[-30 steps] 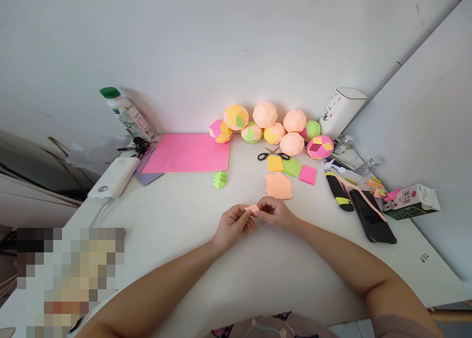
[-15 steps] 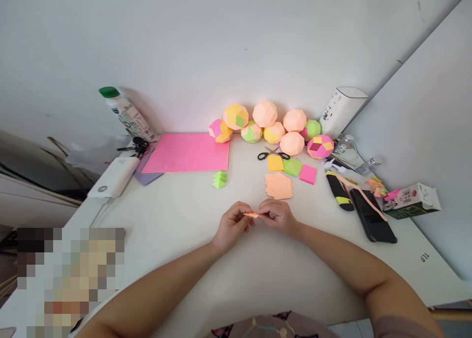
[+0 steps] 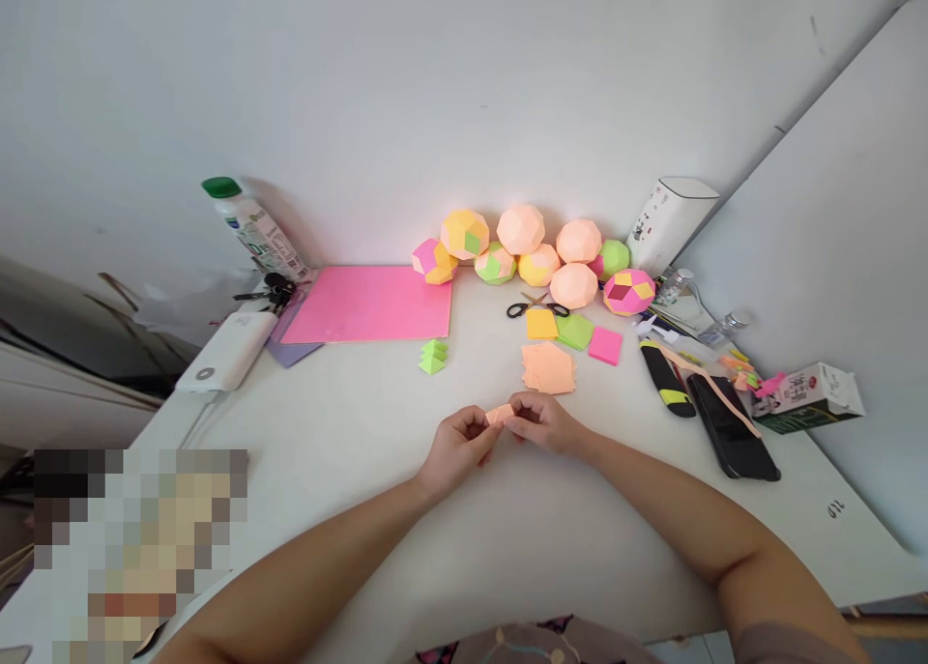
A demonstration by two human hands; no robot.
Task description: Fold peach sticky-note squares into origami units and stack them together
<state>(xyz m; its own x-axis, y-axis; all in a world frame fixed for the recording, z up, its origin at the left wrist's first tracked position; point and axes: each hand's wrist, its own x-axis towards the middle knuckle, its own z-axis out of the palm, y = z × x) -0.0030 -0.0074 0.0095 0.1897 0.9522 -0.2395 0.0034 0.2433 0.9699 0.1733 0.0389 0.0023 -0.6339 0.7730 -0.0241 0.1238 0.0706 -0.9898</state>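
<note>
Two hands (image 3: 450,446) (image 3: 549,424), peach paper (image 3: 500,414) between, edges partly hidden

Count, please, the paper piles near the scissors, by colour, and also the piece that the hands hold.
Yellow pile: 1
Green pile: 1
Pink pile: 1
Peach pile: 1
Peach piece between left hand and right hand: 1
Total: 5

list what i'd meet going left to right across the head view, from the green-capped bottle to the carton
green-capped bottle, pink sheet, left hand, folded peach paper, right hand, pink paper squares, black-and-yellow tool, black phone, carton
</note>
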